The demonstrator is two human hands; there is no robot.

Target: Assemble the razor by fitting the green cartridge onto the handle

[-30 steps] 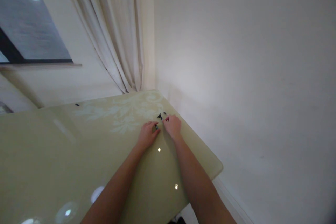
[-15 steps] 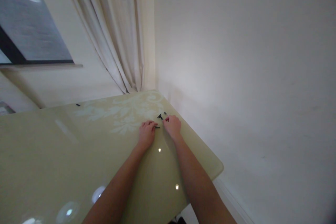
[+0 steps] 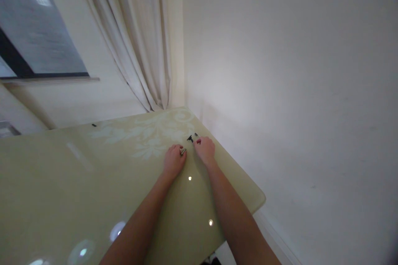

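My left hand (image 3: 174, 160) rests low over the glossy table (image 3: 93, 182), its fingers closed on a small metallic cylinder (image 3: 183, 152) that slants up to the right. To its right, my right hand (image 3: 204, 148) is closed at the lower end of a small black T-shaped piece (image 3: 190, 138), whose crossbar points up and left. A short dark piece (image 3: 196, 134) lies just beyond the right hand's fingers. The two hands are apart, with a narrow strip of table between them.
Another small black piece (image 3: 94, 125) lies near the table's far edge at left. A pale wall (image 3: 280, 91) runs along the right side. Behind the table hang beige curtains (image 3: 146, 41) beside a dark-framed window (image 3: 52, 29). Ceiling lights reflect in the tabletop.
The metallic cylinder in my left hand has turned from nearly level to slanted and sits closer to the palm. My right hand has barely moved.
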